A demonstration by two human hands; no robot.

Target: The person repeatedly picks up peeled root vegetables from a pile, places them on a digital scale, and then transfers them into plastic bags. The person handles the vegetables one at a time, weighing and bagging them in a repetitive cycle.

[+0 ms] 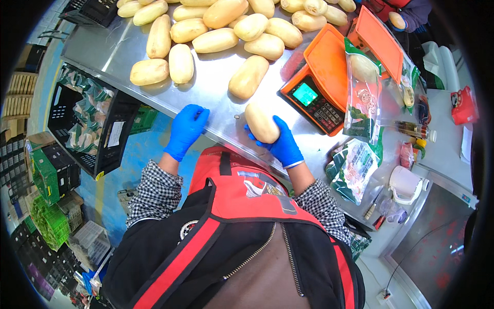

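My right hand [283, 145], in a blue glove, grips a pale lotus root section [262, 123] above the steel table [216, 112]. My left hand [188, 129], also gloved in blue, rests near the table's front edge; its fingers are curled, and whether anything is in them cannot be told. Many lotus root sections [249, 76] lie across the table beyond my hands. To the right of my right hand stands an orange digital scale [326, 65] with a lit display. A clear and green printed bag [362, 92] with a lotus root inside lies against its right side.
More printed bags [355, 166] lie on the table at the right, near a knife [372, 206] and a white bucket [405, 185]. A second orange scale [378, 42] stands beyond. At the left, a black crate [104, 135] holds packed bags. A co-worker's gloved hand [399, 22] holds a root.
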